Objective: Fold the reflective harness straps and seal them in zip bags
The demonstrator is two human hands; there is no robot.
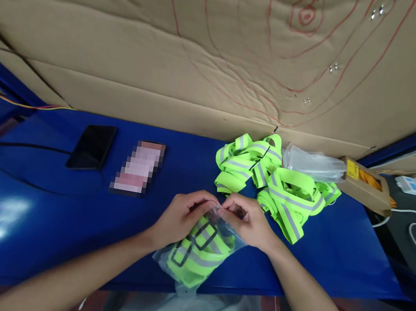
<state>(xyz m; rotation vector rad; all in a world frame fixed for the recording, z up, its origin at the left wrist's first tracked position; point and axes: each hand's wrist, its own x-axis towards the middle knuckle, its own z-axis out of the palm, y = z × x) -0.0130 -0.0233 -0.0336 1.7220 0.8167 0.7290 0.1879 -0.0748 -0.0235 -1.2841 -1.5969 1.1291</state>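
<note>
Between my hands is a clear plastic bag (233,225) with a folded neon-yellow reflective strap (198,258) inside; black buckles show through the film. My left hand (184,218) pinches the bag's upper edge between thumb and fingers. Close beside it, my right hand (247,220) grips the same edge, its fingertips nearly touching the left ones. The bag hangs down at the table's front edge, over my lap. Just beyond my right hand lie two heaps of the same straps, one (250,157) farther back and one (293,197) to the right.
Flat clear bags (311,164) lie behind the straps, against an open cardboard box (367,184). Left on the blue table (173,171) are a black device (92,146) with a cable and a phone (139,167) with a blurred screen. A cardboard panel (129,56) rises along the back.
</note>
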